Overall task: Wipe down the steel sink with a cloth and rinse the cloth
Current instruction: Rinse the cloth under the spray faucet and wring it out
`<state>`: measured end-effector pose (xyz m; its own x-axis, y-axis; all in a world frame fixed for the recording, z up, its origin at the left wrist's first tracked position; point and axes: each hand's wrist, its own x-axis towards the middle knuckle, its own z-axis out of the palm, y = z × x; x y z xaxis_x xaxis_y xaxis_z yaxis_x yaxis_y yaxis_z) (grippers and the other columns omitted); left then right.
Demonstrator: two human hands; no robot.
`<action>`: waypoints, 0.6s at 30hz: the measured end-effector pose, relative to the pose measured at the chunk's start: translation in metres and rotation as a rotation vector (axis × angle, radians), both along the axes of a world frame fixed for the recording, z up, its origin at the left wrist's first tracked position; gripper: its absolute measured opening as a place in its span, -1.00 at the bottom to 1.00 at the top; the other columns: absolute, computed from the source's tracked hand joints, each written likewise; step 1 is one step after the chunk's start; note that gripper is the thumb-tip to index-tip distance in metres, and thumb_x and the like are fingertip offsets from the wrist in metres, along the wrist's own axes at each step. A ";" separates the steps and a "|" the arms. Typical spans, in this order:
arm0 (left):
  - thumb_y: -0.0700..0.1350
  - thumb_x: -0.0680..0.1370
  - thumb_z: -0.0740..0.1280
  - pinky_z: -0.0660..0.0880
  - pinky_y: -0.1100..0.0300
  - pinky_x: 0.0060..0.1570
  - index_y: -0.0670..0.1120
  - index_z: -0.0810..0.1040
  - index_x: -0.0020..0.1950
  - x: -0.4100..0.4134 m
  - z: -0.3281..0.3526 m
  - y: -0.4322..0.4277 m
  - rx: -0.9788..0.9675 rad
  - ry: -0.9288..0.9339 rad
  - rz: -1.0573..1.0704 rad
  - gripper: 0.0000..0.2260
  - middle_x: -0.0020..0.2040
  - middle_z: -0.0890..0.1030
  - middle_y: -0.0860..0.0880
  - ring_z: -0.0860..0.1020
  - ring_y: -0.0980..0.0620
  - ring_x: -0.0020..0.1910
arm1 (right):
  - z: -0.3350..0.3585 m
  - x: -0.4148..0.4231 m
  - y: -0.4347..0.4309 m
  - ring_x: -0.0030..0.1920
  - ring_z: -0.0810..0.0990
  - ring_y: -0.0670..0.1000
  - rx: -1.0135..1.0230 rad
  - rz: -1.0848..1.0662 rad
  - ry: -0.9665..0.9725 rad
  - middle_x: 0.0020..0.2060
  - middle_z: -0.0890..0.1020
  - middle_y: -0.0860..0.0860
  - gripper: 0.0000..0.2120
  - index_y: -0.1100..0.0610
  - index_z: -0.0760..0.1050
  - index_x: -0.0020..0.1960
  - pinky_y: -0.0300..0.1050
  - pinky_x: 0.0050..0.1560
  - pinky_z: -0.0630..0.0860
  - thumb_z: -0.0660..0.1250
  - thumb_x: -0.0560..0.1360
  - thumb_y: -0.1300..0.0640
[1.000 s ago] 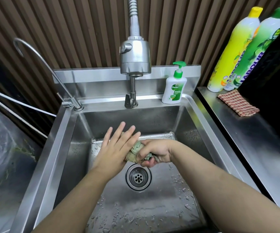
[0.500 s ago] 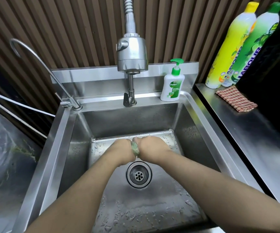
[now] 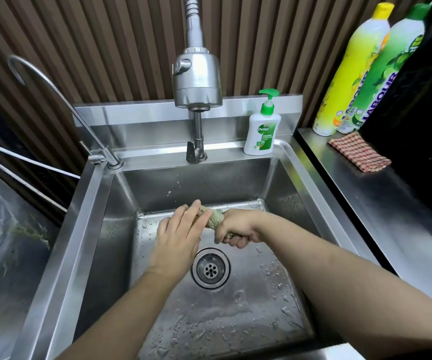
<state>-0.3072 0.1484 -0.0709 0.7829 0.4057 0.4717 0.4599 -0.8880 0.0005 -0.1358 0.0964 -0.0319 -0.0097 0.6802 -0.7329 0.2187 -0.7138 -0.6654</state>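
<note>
Wringing the cloth (image 3: 212, 219) just beyond the drain (image 3: 211, 268).
Your right grip (image 3: 238, 227) clenches it; your left grip (image 3: 177, 235) presses flat-fingered against its end. Sink (image 3: 100, 229) beaded wet: wiping looks done, rinsing nearly.

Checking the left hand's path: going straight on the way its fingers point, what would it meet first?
The cloth gripped by the right hand; fingertips of the left hand seem to touch it, though depth is unclear.
</note>
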 end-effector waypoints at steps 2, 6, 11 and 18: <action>-0.23 0.33 0.45 0.29 0.01 0.06 -0.04 0.31 0.36 -0.001 -0.003 0.003 0.146 -0.001 -0.032 -0.36 0.38 0.29 -0.04 0.33 -0.12 0.28 | 0.005 0.002 0.002 -0.67 0.15 -0.17 -0.065 0.135 0.155 -0.62 0.35 -0.06 -0.70 0.14 0.25 -0.40 -0.40 -0.61 0.03 0.17 0.47 0.35; -0.26 0.34 0.17 0.42 0.03 -0.30 -0.06 0.36 0.07 0.010 0.017 0.020 0.165 -0.037 -0.136 -0.69 0.18 0.37 -0.03 0.36 -0.08 -0.09 | 0.008 -0.004 0.003 -0.69 0.16 -0.19 -0.107 0.300 0.317 -0.62 0.33 -0.08 -0.77 0.12 0.18 -0.35 -0.44 -0.64 0.06 0.16 0.39 0.32; -0.28 0.31 0.12 0.49 0.10 -0.47 -0.12 0.41 0.09 0.018 0.026 0.030 -0.031 0.066 -0.230 -0.64 -0.12 0.58 -0.10 0.43 -0.10 -0.28 | 0.013 -0.007 0.004 -0.68 0.15 -0.16 -0.084 0.305 0.118 -0.65 0.33 -0.08 -0.69 0.11 0.25 -0.40 -0.41 -0.60 0.04 0.20 0.48 0.32; -0.24 0.47 0.20 0.30 0.10 -0.30 -0.11 0.30 0.06 0.028 0.045 0.010 -0.330 0.446 0.216 -0.81 -0.04 0.55 -0.13 0.50 -0.17 -0.16 | 0.017 -0.033 0.000 -0.42 0.43 0.07 0.246 0.323 -0.810 -0.43 0.45 0.03 -0.82 0.17 0.41 -0.29 -0.19 -0.47 0.29 0.35 0.40 0.11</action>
<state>-0.2788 0.1586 -0.0261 0.7600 0.6470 -0.0618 0.6493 -0.7601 0.0255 -0.1689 0.0966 -0.0147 0.2280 0.8722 -0.4328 0.8515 -0.3942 -0.3458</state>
